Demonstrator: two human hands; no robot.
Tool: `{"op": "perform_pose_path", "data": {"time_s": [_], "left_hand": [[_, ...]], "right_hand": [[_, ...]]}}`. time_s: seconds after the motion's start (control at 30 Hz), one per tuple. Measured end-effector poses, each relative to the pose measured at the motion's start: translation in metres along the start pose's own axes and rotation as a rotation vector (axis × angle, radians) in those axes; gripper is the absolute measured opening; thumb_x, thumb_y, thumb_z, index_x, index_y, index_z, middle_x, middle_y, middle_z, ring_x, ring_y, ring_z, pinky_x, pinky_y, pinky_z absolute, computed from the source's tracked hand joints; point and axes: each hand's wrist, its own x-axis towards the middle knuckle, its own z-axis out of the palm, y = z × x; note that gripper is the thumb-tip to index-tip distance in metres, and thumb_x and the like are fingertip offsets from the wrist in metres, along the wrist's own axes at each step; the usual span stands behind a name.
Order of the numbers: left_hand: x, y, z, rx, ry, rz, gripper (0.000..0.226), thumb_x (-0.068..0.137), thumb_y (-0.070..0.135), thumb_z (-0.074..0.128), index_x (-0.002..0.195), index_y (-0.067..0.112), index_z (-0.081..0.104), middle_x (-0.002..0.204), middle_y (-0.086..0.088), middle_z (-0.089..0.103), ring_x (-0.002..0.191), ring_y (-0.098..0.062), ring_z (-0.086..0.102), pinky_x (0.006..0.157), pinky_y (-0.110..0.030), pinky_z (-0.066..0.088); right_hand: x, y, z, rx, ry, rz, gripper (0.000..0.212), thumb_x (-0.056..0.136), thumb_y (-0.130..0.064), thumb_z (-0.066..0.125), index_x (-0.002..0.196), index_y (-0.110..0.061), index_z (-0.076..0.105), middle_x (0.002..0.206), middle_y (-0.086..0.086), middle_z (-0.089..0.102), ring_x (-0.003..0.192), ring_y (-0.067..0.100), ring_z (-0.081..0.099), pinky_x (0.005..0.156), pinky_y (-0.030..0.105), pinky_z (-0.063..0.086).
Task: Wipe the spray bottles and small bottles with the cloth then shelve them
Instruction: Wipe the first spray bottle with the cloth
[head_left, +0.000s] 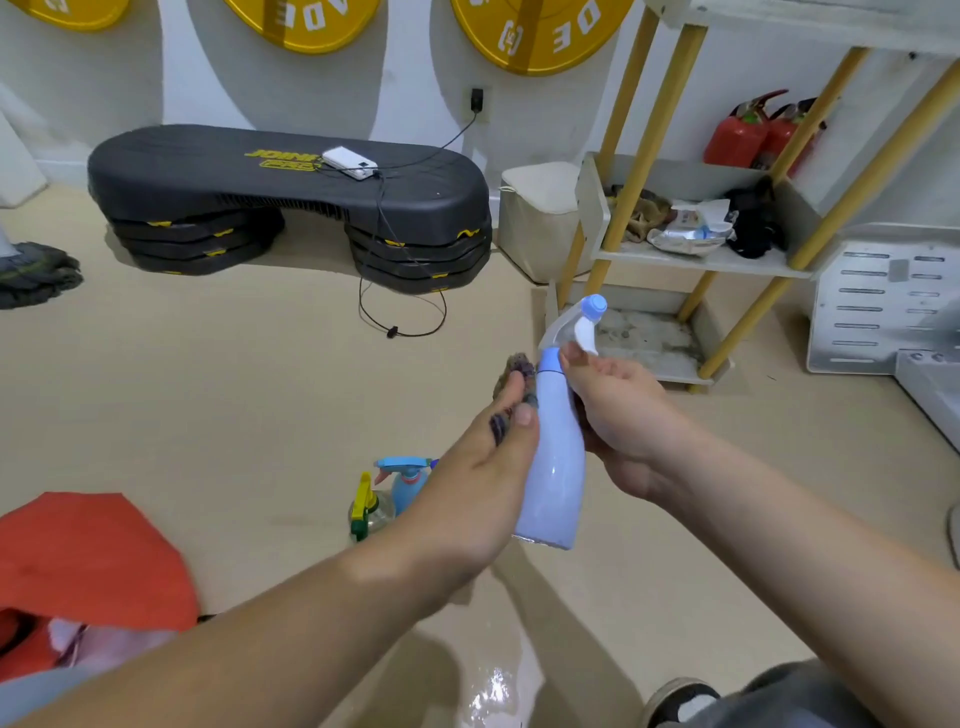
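A dark cloth (515, 371), seemingly, is mostly hidden under the left hand (483, 467), whose fingers pinch it against the pale blue spray bottle (553, 457) held over the floor (260, 395). The bottle's neck is gripped by the curled fingers of the right hand (623, 415); its contents cannot be seen. Lower left of it, two spray bottles (408, 483) are partly covered

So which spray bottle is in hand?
The lilac bottle, gripped by the right hand, left hand pressing cloth to it; blue bottle and yellow-triggered bottle stand on the floor.
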Motion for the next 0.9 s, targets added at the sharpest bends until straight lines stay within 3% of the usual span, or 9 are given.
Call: {"op": "perform_pose_path", "data": {"time_s": [0.07, 0.17, 0.27, 0.33, 0.4, 0.5, 0.67, 0.77, 0.9], "left_hand": [[-0.021, -0.006, 0.016, 0.069, 0.014, 0.108, 0.048, 0.109, 0.045, 0.039, 0.155, 0.051, 0.030, 0.157, 0.044, 0.023, 0.145, 0.022, 0.019, 0.123, -0.013, 0.016], [-0.023, -0.017, 0.019, 0.113, -0.004, 0.160, 0.055, 0.105, 0.048, 0.039, 0.158, 0.047, 0.027, 0.164, 0.037, 0.018, 0.149, 0.020, 0.008, 0.128, -0.019, 0.010], [0.003, -0.008, 0.001, 0.047, -0.014, -0.078, 0.042, 0.106, 0.058, 0.040, 0.148, 0.064, 0.039, 0.153, 0.025, 0.051, 0.146, -0.008, 0.045, 0.125, -0.046, 0.031], [0.015, 0.000, -0.013, -0.019, 0.010, -0.188, 0.034, 0.100, 0.068, 0.042, 0.129, 0.063, 0.058, 0.128, 0.020, 0.071, 0.121, -0.013, 0.068, 0.106, -0.047, 0.053], [0.021, 0.001, -0.023, -0.098, 0.007, -0.243, 0.031, 0.100, 0.067, 0.046, 0.118, 0.055, 0.068, 0.115, 0.014, 0.077, 0.106, -0.019, 0.074, 0.090, -0.041, 0.057], [0.025, -0.005, -0.026, -0.222, 0.000, -0.246, 0.044, 0.092, 0.061, 0.055, 0.127, 0.041, 0.070, 0.122, 0.009, 0.077, 0.117, -0.021, 0.072, 0.113, -0.053, 0.046], [0.034, -0.012, -0.026, -0.305, 0.045, -0.290, 0.045, 0.105, 0.050, 0.052, 0.127, 0.017, 0.072, 0.119, -0.006, 0.078, 0.117, -0.028, 0.072, 0.117, -0.054, 0.042], [0.036, -0.016, -0.027, -0.308, 0.026, -0.283, 0.048, 0.101, 0.053, 0.055, 0.127, 0.017, 0.072, 0.120, -0.008, 0.078, 0.118, -0.032, 0.071, 0.117, -0.058, 0.040], [0.032, -0.012, -0.023, -0.241, 0.009, -0.264, 0.057, 0.084, 0.067, 0.057, 0.123, 0.028, 0.073, 0.121, -0.004, 0.078, 0.124, -0.034, 0.068, 0.117, -0.060, 0.037]], "right_hand": [[0.003, 0.001, -0.003, 0.007, 0.072, 0.040, 0.042, 0.103, -0.049, 0.057, 0.099, -0.009, 0.070, 0.087, 0.007, 0.078, 0.074, 0.020, 0.072, 0.074, 0.032, 0.058], [0.005, 0.002, -0.008, -0.014, 0.101, 0.019, 0.039, 0.101, -0.048, 0.062, 0.087, -0.013, 0.070, 0.080, 0.004, 0.075, 0.070, 0.020, 0.068, 0.069, 0.030, 0.057], [0.000, 0.001, -0.008, -0.044, -0.007, -0.035, 0.024, 0.102, -0.032, 0.065, 0.090, -0.013, 0.071, 0.084, 0.005, 0.076, 0.072, 0.020, 0.069, 0.061, 0.025, 0.056], [-0.003, 0.001, -0.008, -0.035, -0.074, -0.052, 0.020, 0.099, -0.031, 0.069, 0.093, -0.013, 0.072, 0.090, 0.006, 0.079, 0.075, 0.018, 0.072, 0.066, 0.026, 0.057], [-0.004, -0.001, -0.009, -0.003, -0.092, -0.040, 0.021, 0.095, -0.035, 0.073, 0.093, -0.014, 0.072, 0.091, 0.004, 0.079, 0.076, 0.016, 0.073, 0.067, 0.027, 0.058], [-0.003, -0.003, -0.013, 0.037, -0.086, -0.007, 0.026, 0.089, -0.040, 0.079, 0.093, -0.015, 0.071, 0.084, 0.001, 0.076, 0.070, 0.016, 0.071, 0.064, 0.026, 0.057], [-0.001, -0.002, -0.013, 0.027, -0.061, 0.042, 0.024, 0.083, -0.041, 0.084, 0.087, -0.022, 0.071, 0.072, -0.007, 0.069, 0.059, 0.010, 0.062, 0.064, 0.023, 0.049], [0.000, 0.001, -0.011, 0.039, -0.042, 0.066, 0.026, 0.081, -0.038, 0.086, 0.076, -0.022, 0.066, 0.062, -0.008, 0.064, 0.049, 0.008, 0.056, 0.060, 0.021, 0.045], [0.000, 0.003, -0.011, 0.029, -0.079, 0.062, 0.030, 0.080, -0.038, 0.087, 0.095, -0.016, 0.073, 0.079, -0.001, 0.077, 0.064, 0.014, 0.071, 0.063, 0.025, 0.056]]}}
